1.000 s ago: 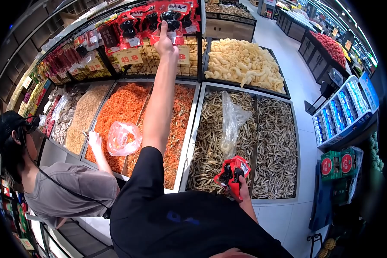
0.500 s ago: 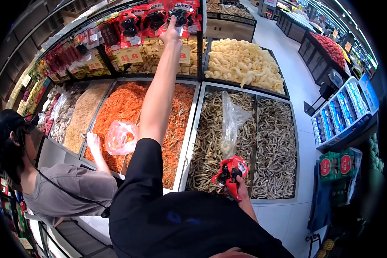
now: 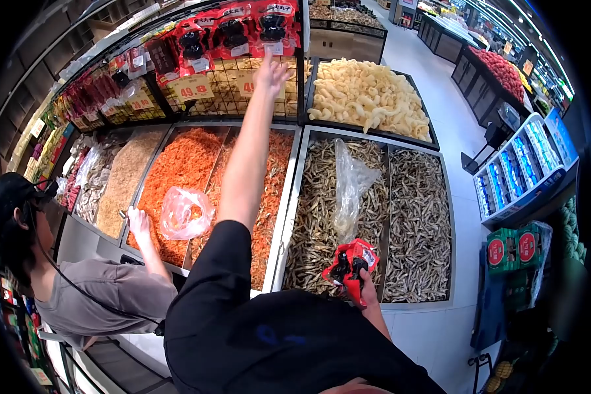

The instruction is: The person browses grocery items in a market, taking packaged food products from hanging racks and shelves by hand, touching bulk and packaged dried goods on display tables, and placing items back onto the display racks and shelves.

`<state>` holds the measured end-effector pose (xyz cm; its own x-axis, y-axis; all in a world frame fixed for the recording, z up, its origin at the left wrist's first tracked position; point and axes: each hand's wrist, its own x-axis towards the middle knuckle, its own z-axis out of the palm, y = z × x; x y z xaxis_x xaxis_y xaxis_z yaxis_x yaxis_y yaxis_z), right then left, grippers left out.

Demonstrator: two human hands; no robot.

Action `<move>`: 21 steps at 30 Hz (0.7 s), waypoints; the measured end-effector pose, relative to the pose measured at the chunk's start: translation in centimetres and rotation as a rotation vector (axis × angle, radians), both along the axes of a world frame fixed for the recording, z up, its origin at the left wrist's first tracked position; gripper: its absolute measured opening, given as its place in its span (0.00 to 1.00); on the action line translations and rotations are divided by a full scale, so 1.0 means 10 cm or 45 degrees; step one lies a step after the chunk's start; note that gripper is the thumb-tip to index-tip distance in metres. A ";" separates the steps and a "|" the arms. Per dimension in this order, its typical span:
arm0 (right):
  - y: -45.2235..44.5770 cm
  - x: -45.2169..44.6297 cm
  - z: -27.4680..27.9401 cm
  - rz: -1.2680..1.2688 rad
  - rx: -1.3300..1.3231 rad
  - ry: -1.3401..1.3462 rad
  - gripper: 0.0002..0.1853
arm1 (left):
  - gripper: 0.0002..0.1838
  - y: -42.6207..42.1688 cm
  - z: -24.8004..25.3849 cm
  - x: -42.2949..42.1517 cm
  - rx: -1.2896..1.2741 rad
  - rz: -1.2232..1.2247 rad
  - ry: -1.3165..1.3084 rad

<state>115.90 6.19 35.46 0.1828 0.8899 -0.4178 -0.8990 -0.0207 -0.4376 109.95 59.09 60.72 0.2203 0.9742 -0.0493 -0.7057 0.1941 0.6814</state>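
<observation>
My left hand (image 3: 271, 77) is raised at the wire rack, its fingers spread and nothing in them. Just above it hangs a red vacuum-packed bag (image 3: 275, 29) with dark round pieces inside, beside similar red bags (image 3: 232, 33). My right hand (image 3: 369, 289) is closed on the edge of another red bag with dark contents (image 3: 352, 264), held low over a bin of small dried fish (image 3: 312, 249). A crumpled clear plastic bag (image 3: 349, 190) lies on those fish, close to the held bag.
At left, a person in a grey shirt (image 3: 105, 289) has a hand (image 3: 138, 224) at the orange dried shrimp (image 3: 194, 154), where a pinkish plastic bag (image 3: 185, 213) lies. Pale curled snacks (image 3: 371, 92) fill the bin behind. A blue-white display stand (image 3: 522, 167) is at right.
My left hand has come down and off the hanging red bag, and its fingers have spread. My right hand keeps its hold on the other bag.
</observation>
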 end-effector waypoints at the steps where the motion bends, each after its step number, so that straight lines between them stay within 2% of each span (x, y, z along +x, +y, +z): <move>1: 0.01 -0.01 0.03 -0.007 -0.012 -0.004 0.24 | 0.30 -0.20 -0.19 -0.02 0.109 -0.021 0.073; 4: 0.01 0.01 0.02 0.058 0.018 -0.049 0.23 | 0.24 -0.97 -0.72 -0.16 0.364 -0.237 0.314; 7: 0.06 0.02 0.01 0.045 0.029 -0.131 0.23 | 0.16 -1.88 -1.02 -0.35 0.527 -0.797 0.774; 10: 0.12 -0.02 0.08 -0.057 -0.034 -0.143 0.23 | 0.29 -2.55 -1.64 -0.44 0.730 -1.270 1.119; 12: 0.13 0.03 0.10 -0.005 0.018 -0.093 0.22 | 0.33 -2.92 -2.07 -0.59 0.647 -1.441 1.047; 14: 0.16 0.05 -0.02 -0.044 0.004 -0.207 0.21 | 0.37 -3.21 -2.18 -0.68 0.267 -1.577 0.933; 16: 0.23 0.01 0.02 -0.126 -0.025 -0.289 0.19 | 0.35 -3.49 -2.27 -0.76 0.067 -1.531 0.724; 18: 0.27 0.01 -0.02 -0.191 -0.097 -0.513 0.17 | 0.38 -3.70 -2.33 -0.79 -0.030 -1.380 0.524; 21: 0.28 0.02 0.05 -0.100 -0.126 -0.624 0.16 | 0.38 -3.83 -2.53 -0.83 -0.022 -1.208 0.470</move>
<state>116.15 9.02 35.98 0.4435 0.8262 -0.3475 -0.5888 -0.0238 -0.8080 101.60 20.80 35.46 0.8698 0.4042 -0.2829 -0.0022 0.5765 0.8171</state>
